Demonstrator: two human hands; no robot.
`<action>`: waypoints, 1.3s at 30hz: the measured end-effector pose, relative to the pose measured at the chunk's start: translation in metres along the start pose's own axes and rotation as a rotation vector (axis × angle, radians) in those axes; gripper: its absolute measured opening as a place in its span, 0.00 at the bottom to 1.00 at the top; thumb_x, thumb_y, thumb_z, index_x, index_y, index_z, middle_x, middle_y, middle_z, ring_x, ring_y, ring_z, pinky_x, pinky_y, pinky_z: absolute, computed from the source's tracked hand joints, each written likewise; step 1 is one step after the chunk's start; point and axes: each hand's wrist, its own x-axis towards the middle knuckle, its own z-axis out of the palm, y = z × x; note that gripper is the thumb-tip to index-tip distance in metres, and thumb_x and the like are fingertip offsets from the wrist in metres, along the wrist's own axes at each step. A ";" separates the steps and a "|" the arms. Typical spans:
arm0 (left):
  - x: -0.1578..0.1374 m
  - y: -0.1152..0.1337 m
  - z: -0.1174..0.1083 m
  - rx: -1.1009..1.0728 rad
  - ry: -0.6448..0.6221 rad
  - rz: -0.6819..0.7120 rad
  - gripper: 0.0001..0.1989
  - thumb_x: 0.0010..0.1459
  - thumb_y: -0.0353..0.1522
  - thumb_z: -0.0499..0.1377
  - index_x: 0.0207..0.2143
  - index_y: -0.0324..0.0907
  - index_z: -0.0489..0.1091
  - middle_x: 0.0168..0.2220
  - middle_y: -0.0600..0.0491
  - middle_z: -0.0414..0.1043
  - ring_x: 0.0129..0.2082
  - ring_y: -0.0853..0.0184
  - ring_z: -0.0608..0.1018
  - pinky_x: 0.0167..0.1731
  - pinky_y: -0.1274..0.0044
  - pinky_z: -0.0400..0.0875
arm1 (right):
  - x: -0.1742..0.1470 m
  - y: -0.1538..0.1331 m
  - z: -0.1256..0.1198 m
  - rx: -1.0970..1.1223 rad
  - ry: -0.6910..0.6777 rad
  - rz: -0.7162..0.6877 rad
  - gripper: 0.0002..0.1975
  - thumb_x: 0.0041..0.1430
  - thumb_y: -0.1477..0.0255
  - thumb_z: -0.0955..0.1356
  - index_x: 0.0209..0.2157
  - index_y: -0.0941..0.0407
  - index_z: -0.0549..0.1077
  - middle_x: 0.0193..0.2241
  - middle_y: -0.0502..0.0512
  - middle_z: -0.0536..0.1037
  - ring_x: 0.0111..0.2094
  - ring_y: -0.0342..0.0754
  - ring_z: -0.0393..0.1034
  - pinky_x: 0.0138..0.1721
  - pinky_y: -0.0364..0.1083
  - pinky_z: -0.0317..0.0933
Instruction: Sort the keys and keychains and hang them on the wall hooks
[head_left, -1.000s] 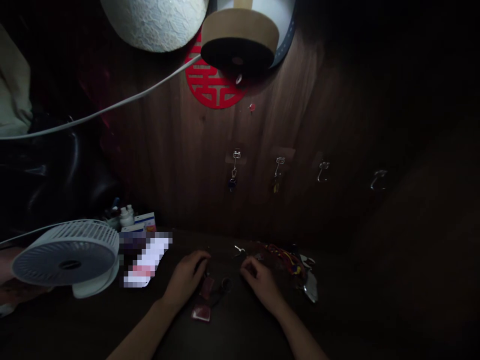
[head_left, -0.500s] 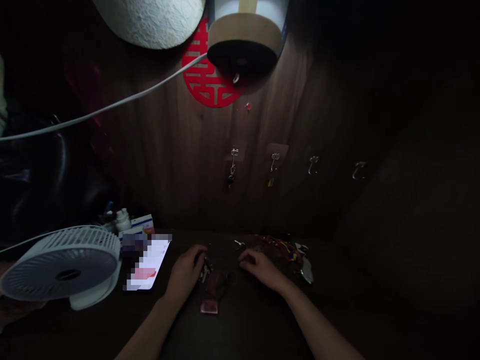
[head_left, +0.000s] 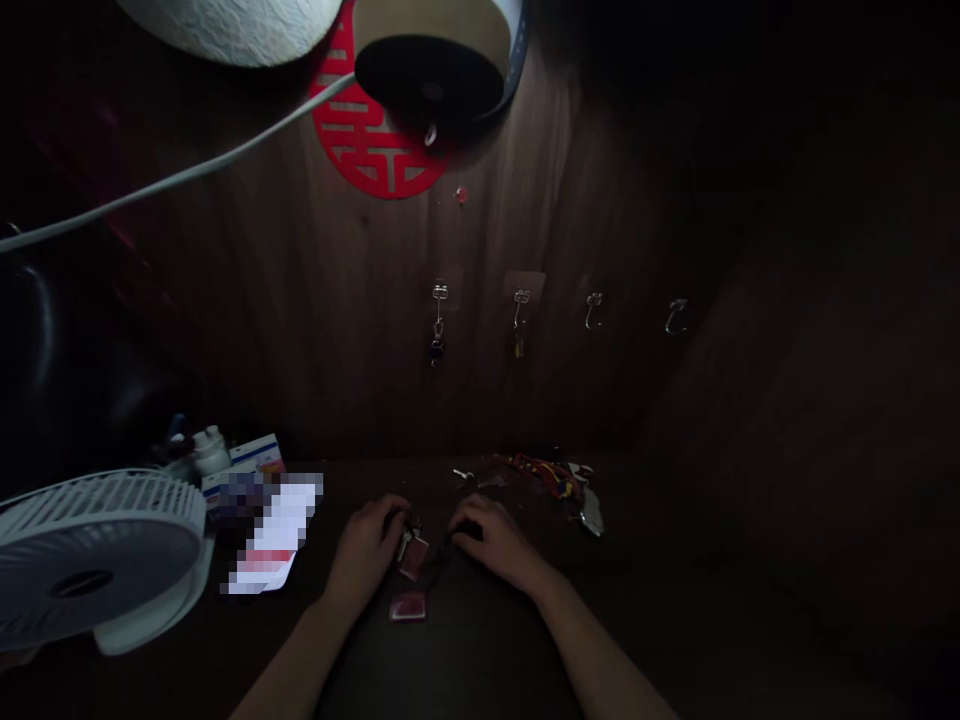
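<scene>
Head view: from where I stand, the step in hand is, in my judgement, fingertip handling of keys and tags; the next move calls for a light, precise pinch. At left, the left hand (head_left: 365, 547) sits low over the tabletop (head_left: 675, 625), forearm angled inward, fingers curled, thumb beside a bunch of keys (head_left: 406, 546); whether it grips them, I cannot tell. Just right of that hand lie two dark-red tags (head_left: 408, 606), one against or beside the keys, the other nearer the person. The right hand (head_left: 491, 540) arches opposite, fingers bent toward the thumb; any grasp is too dim to confirm. Beyond it lies a loose key (head_left: 463, 473); farther right, a corded bundle (head_left: 551, 478).
</scene>
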 end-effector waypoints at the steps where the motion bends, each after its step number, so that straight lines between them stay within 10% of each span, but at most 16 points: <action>1: -0.001 0.001 0.001 -0.002 -0.014 0.010 0.09 0.56 0.33 0.51 0.35 0.47 0.71 0.35 0.53 0.77 0.38 0.61 0.77 0.41 0.70 0.68 | 0.001 0.001 0.001 -0.011 0.011 -0.003 0.06 0.50 0.77 0.67 0.30 0.53 0.74 0.34 0.50 0.74 0.40 0.47 0.67 0.43 0.47 0.54; 16: -0.006 0.011 0.003 -0.094 -0.097 0.130 0.13 0.59 0.33 0.51 0.45 0.49 0.69 0.44 0.52 0.75 0.44 0.62 0.76 0.46 0.68 0.69 | 0.006 0.009 -0.006 0.178 0.310 0.154 0.04 0.54 0.71 0.63 0.31 0.55 0.69 0.26 0.48 0.73 0.29 0.45 0.67 0.31 0.42 0.58; 28: -0.003 0.028 0.015 0.037 -0.104 0.237 0.18 0.54 0.35 0.59 0.49 0.51 0.66 0.46 0.52 0.75 0.48 0.57 0.74 0.56 0.56 0.55 | 0.009 -0.021 -0.002 0.806 0.187 0.161 0.11 0.47 0.64 0.70 0.28 0.55 0.68 0.21 0.46 0.72 0.23 0.42 0.68 0.26 0.42 0.61; 39: -0.003 0.035 0.018 -0.155 -0.067 0.045 0.15 0.58 0.32 0.53 0.48 0.49 0.67 0.42 0.53 0.78 0.47 0.62 0.75 0.58 0.61 0.54 | 0.008 -0.022 -0.006 0.809 0.286 0.162 0.12 0.46 0.62 0.72 0.27 0.56 0.71 0.23 0.48 0.74 0.25 0.43 0.69 0.24 0.40 0.61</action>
